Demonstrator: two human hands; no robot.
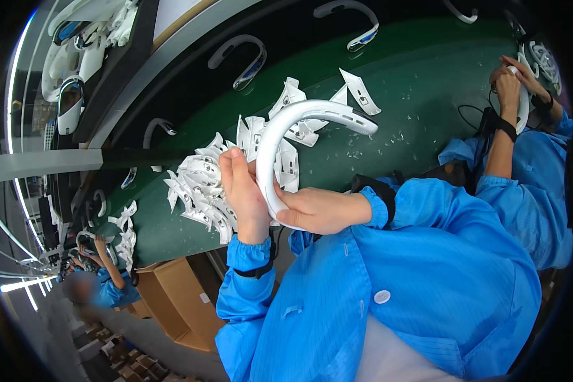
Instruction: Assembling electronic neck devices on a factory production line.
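A white C-shaped neck fan (270, 143) is held up in front of me above the bench edge, its slotted arm curving over to the right and ending in a dark tip. My left hand (245, 200) grips the outer left side of its band, fingers pointing up; part of this grip is hidden behind the band. My right hand (321, 209) closes on the lower end, thumb lying across the white surface. Just behind the hands, curved white plastic shell pieces (204, 175) lie in a loose pile, some partly covered by the neck fan.
Several more neck fans (242, 57) rest along the dark strip beyond the green bench top (420, 83). At right, a co-worker's hands (512, 79) hold a white part near a black cable. An open cardboard box (178, 299) stands below the bench; another worker (111, 280) is far left.
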